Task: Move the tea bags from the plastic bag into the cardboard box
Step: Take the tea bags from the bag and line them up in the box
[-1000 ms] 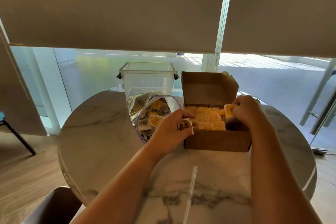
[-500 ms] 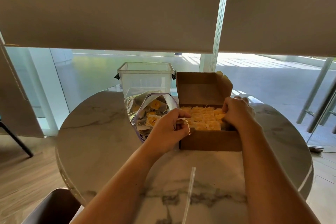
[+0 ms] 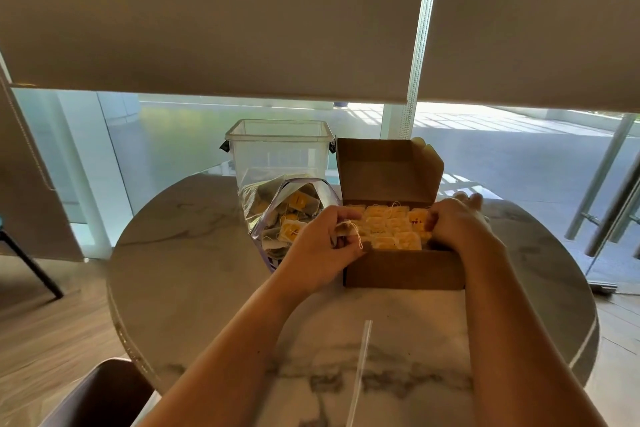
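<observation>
An open brown cardboard box (image 3: 403, 269) sits mid-table, lid flap up, filled with several yellow-tagged tea bags (image 3: 388, 229). Left of it lies a clear plastic bag (image 3: 277, 215) with a purple zip rim, holding more tea bags. My left hand (image 3: 322, 246) hovers at the box's left front corner and grips a tea bag (image 3: 343, 229) with its white string dangling. My right hand (image 3: 453, 222) reaches into the box's right side, fingers curled down among the tea bags; what they hold is hidden.
A clear plastic tub (image 3: 278, 149) with black clips stands behind the bag. The round marble table (image 3: 194, 253) carries a thin clear strip (image 3: 360, 367) near me. A brown chair back (image 3: 100, 395) is at bottom left. Window blinds hang ahead.
My right hand carried a yellow-tagged tea bag down into the box's right side and now presses among the bags. My left hand keeps its tea bag at the box's left corner.
</observation>
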Tool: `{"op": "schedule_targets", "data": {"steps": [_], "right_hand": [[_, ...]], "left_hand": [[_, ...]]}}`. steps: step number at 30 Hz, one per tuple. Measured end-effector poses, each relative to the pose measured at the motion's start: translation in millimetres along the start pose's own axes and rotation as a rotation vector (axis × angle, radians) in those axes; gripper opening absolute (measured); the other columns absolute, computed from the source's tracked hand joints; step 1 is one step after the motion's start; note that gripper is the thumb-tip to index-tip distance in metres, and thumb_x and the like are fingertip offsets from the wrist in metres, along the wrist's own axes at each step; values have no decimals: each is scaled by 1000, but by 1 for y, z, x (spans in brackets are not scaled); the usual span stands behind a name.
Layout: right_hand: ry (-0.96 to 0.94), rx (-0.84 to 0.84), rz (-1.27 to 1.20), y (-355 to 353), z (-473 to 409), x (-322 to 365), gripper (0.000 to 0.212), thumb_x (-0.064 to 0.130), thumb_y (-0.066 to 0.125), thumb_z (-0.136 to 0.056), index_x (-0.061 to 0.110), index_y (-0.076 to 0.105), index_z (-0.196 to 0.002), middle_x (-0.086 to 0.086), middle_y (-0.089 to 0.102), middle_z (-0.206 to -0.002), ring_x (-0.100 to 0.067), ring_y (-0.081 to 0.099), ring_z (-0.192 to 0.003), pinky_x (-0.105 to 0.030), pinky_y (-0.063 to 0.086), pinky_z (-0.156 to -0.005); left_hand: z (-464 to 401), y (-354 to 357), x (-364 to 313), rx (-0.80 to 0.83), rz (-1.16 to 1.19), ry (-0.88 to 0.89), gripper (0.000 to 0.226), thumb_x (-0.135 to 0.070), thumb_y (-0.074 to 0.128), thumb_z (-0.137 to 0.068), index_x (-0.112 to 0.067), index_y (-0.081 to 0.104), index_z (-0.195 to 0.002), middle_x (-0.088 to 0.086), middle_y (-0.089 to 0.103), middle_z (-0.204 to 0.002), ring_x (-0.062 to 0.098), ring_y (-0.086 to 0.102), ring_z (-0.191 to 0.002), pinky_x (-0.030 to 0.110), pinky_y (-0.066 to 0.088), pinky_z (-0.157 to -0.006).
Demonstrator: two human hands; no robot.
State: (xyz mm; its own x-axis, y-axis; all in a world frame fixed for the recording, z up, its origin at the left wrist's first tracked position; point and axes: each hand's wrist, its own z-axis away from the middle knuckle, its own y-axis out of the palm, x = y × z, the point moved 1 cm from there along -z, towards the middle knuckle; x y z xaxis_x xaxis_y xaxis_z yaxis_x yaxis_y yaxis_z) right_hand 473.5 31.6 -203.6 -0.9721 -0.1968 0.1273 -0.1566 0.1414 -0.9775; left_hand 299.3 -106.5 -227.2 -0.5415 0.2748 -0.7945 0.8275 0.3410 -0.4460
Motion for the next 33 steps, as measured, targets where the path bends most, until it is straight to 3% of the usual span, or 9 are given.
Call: {"op": "schedule_targets", "data": {"steps": [4,7,11,15,19,22,25,28,33], "right_hand": [[-169,-244,-406,-10,8,13,18,14,62,-87,19,67,-103,-11,48,-117,-27,43,-114,-34,42,-92],[-399,-119,-757,-21,31,43,12,25,67,-84,22,68,-96,2,59,-100,-7,55,-88,-15,43,-74],[-517,159,-936,-26,56,73,18,27,68,-83,19,69,-99,11,63,-81,-1,57,-65,-6,42,-53],[-450,204,-1026,-24,58,75,10,17,69,-82,15,70,-92,5,63,-72,-3,57,-56,-9,45,-53],[-268,126,-1189,-40,48,46,6,7,67,-81,11,65,-84,-5,66,-74,-12,64,-61,-15,53,-53],[-130,-77,-985,-47,32,13,8,2,67,-82,8,62,-84,-10,65,-78,-14,62,-62,-20,53,-55],[-112,-157,-535,-41,13,-8,4,3,65,-83,7,66,-82,-18,68,-85,-20,63,-64,-31,53,-63],[-112,-22,-272,-31,2,-7,10,5,62,-85,5,70,-90,-18,67,-92,-28,64,-78,-37,55,-77],[-57,215,-53,-22,0,10,8,3,57,-87,7,60,-93,-14,59,-84,-26,63,-78,-32,55,-70]], "left_hand": [[-2,-3,-4,-31,466,-124,38,-3,43,-94,-28,38,-123,2,54,-91,5,56,-71,14,46,-61],[-3,-6,-3,-95,598,-177,39,-3,39,-95,-22,33,-128,13,52,-94,17,56,-73,17,47,-56],[-2,-6,-4,-114,522,-128,28,-16,43,-98,-24,36,-123,10,57,-100,14,61,-80,17,50,-61],[-2,-6,-6,-112,461,-95,43,-13,55,-92,-26,33,-127,-4,60,-95,5,66,-80,20,55,-68],[-3,-2,-4,-86,316,-73,40,-18,66,-84,-36,44,-111,-4,64,-91,8,63,-92,18,52,-80],[-2,-1,-1,-51,139,-31,27,-24,70,-81,-34,54,-101,-12,63,-94,1,60,-91,11,48,-75],[-2,0,3,7,-8,18,16,-24,69,-82,-34,60,-92,-16,61,-95,2,56,-95,23,49,-87],[-2,0,4,16,-7,22,12,-24,68,-82,-32,64,-90,-15,62,-94,7,56,-98,30,49,-90],[-3,0,5,22,-10,9,11,-24,68,-83,-29,66,-92,-15,62,-94,7,57,-97,27,48,-89]]}}
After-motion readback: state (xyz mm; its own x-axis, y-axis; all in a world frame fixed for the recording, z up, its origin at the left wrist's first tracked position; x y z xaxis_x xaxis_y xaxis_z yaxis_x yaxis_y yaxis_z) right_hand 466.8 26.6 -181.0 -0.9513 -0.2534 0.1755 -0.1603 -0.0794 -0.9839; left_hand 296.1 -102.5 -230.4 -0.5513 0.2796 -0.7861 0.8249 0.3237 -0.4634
